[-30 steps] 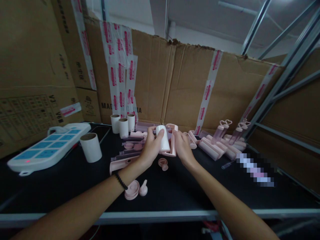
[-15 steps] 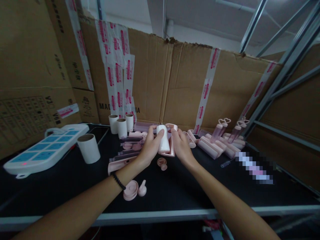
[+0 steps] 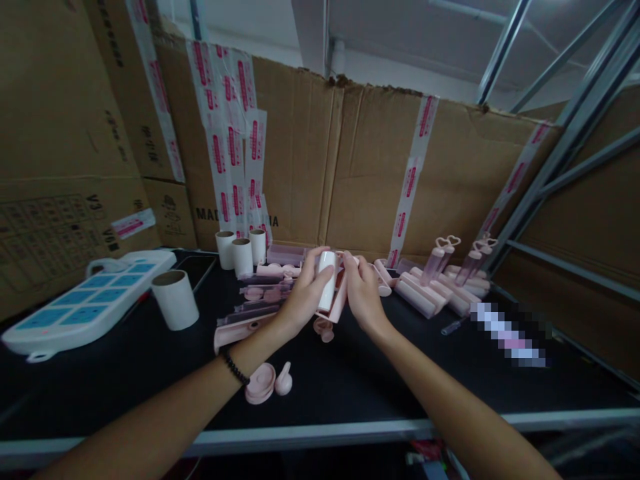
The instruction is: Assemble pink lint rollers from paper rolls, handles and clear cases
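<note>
My left hand [image 3: 307,290] is closed around a glossy white roll [image 3: 327,283], held tilted over the middle of the table. My right hand [image 3: 364,290] grips a pale pink trough-like shell [image 3: 339,300] from the right side. Roll and shell are side by side and appear to touch; whether the roll sits inside the shell I cannot tell. Just below them, small round pink parts [image 3: 325,329] lie on the black tabletop. Nearer me are pink discs [image 3: 260,384] and a pink knob with a stem [image 3: 283,380].
A white roll [image 3: 175,300] stands at left beside a power strip [image 3: 90,307], with several more rolls [image 3: 243,259] behind. Pink and clear purplish parts [image 3: 263,293] lie left of my hands. Pink cylinders [image 3: 420,293] and heart-topped tubes [image 3: 436,263] are at right. Cardboard [image 3: 300,153] walls the back.
The white roll and pink shell have been brought closer together and turned, tilting more. Both hands have shifted slightly, and the shell's lower end now partly covers the small pink parts below.
</note>
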The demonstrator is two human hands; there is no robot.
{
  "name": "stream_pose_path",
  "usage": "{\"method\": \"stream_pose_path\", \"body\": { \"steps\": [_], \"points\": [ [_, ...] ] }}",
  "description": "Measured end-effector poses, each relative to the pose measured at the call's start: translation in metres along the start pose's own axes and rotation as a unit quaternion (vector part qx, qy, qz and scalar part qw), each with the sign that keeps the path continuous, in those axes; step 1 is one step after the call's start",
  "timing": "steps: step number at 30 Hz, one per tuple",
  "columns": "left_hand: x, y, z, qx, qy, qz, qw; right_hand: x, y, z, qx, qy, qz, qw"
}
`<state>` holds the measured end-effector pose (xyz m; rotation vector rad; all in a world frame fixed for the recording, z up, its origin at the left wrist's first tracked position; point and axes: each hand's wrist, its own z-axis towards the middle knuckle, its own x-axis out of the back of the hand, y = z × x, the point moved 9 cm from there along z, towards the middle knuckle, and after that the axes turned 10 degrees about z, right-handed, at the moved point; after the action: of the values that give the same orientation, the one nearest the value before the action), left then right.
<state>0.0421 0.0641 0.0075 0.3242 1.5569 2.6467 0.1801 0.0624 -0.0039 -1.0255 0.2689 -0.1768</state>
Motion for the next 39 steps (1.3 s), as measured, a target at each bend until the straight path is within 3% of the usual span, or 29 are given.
{"method": "stream_pose_path", "body": {
  "steps": [8,23,30,39],
  "points": [
    [-0.003,0.007,0.006,-0.056,-0.048,0.063,0.995,0.002,-0.001,0.005,-0.004,-0.007,-0.006,1.0],
    [-0.008,0.02,0.005,-0.103,-0.088,0.112,0.984,0.003,0.004,0.006,-0.011,0.011,-0.028,0.999],
    [-0.006,0.029,-0.006,-0.095,-0.081,0.135,0.983,0.001,-0.022,-0.003,0.037,-0.014,0.016,0.999],
    [-0.008,0.042,-0.021,-0.162,-0.094,0.168,0.968,0.003,-0.052,-0.022,0.129,-0.014,-0.033,0.991]
  ]
}}
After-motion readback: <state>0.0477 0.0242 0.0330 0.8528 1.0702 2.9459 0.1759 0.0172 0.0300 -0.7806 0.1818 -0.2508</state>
